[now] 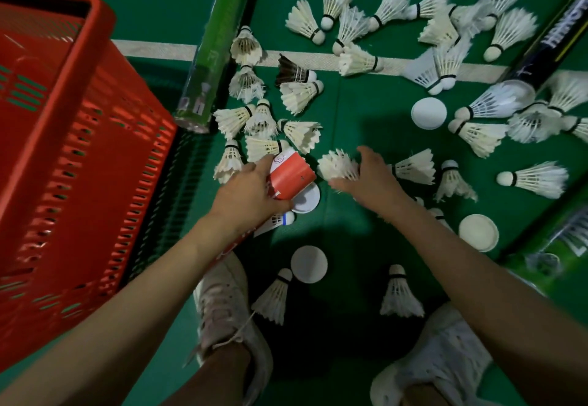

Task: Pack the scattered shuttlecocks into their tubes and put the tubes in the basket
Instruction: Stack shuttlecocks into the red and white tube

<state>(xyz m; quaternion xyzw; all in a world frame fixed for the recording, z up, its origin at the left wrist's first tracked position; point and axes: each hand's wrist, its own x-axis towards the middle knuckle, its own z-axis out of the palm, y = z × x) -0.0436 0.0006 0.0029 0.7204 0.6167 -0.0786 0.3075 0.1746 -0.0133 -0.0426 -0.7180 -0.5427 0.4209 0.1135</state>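
My left hand [245, 192] grips a red and white tube [291, 176] near its open end, just above the green floor. My right hand [369, 179] holds a white shuttlecock [337, 165], feathers pointing left toward the tube's mouth. Several white shuttlecocks lie scattered on the floor, one cluster [254, 119] beyond my left hand and another [429, 23] at the back right. A red basket [63, 138] stands at the left. A green tube [219, 39] leans beside the basket. A dark tube [553, 39] lies at the right with shuttlecocks at its mouth.
Several white round tube caps lie on the floor, such as one cap [429, 113] at centre right, another cap [308, 264] near my feet and a third cap [478, 232]. My two white shoes [222, 304] are at the bottom. Another green tube [563, 243] lies at the right edge.
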